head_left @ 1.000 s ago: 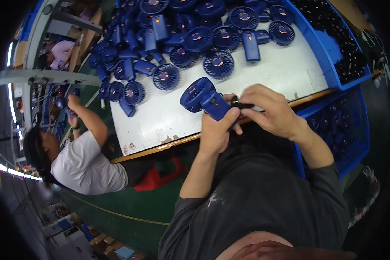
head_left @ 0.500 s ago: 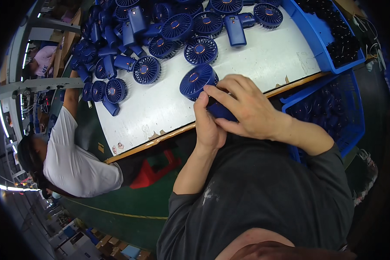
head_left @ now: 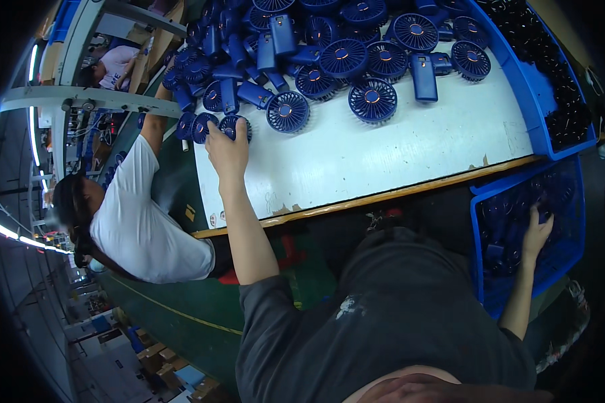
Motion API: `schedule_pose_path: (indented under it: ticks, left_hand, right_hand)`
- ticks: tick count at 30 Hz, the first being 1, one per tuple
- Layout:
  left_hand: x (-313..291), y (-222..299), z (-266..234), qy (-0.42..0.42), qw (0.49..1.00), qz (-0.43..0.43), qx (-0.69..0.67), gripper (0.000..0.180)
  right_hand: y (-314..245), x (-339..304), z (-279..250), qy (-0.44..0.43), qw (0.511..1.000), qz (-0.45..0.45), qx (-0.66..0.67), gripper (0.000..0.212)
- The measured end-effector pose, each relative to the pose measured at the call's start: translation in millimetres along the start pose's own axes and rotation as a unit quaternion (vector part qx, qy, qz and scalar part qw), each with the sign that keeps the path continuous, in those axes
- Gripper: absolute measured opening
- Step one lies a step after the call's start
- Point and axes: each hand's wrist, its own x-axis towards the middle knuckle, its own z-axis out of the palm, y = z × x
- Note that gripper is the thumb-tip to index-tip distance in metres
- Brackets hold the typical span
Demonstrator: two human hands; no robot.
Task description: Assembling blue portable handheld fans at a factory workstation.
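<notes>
My left hand (head_left: 228, 153) reaches to the table's left end, its fingers and thumb closed around a blue handheld fan (head_left: 235, 127). The hand covers that fan's handle. Two round fan heads, one of them a blue fan (head_left: 185, 125), sit just left of my fingers. My right hand (head_left: 536, 236) is down in a blue crate (head_left: 476, 245) at the right, below the table edge. Its thumb and forefinger are spread among blue fans (head_left: 496, 252) lying there. Nothing is visibly gripped in it, though its other fingers are partly hidden.
Many blue fans (head_left: 343, 58) lie heaped along the far side of the white table (head_left: 410, 154). A blue tray (head_left: 534, 127) of small black parts stands at the right end. A person in a white shirt (head_left: 144, 215) sits at the left, near a metal frame (head_left: 81, 97).
My hands were together around a fan near the table's front edge. They have parted, the left to the fans at the left end, the right down into the crate. The view has shifted.
</notes>
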Motion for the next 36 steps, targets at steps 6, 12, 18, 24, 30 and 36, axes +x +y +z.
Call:
schedule_pose_path:
  ticks: [6, 12, 18, 24, 30, 36]
  left_hand:
    - [1.6, 15.9, 6.5, 0.001, 0.999, -0.024, 0.034, 0.097]
    - [-50.9, 32.9, -61.2, 0.086, 0.994, 0.036, -0.058, 0.078]
    - [-108.6, 113.0, -108.4, -0.216, 0.896, 0.332, -0.199, 0.081]
    - [-136.4, 156.2, -88.1, -0.323, 0.757, 0.524, -0.221, 0.077]
    - [-163.2, 126.9, -47.1, -0.331, 0.741, 0.412, -0.413, 0.102]
    - [-207.9, 181.0, 3.7, -0.471, 0.492, -0.031, -0.731, 0.125]
  right_hand:
    - [165.7, 7.3, -68.3, 0.037, 0.930, 0.148, -0.335, 0.054]
    - [8.1, 2.7, -13.2, -0.117, 0.984, 0.069, -0.113, 0.042]
    - [-192.7, -14.1, 98.4, -0.334, 0.909, -0.154, 0.197, 0.059]
    - [-266.2, -11.2, 135.1, -0.812, 0.582, -0.009, -0.038, 0.036]
    - [-252.6, -32.0, 116.1, -0.792, 0.595, -0.012, 0.138, 0.033]
    - [-265.1, -26.0, 124.3, -0.649, 0.706, -0.268, 0.092, 0.036]
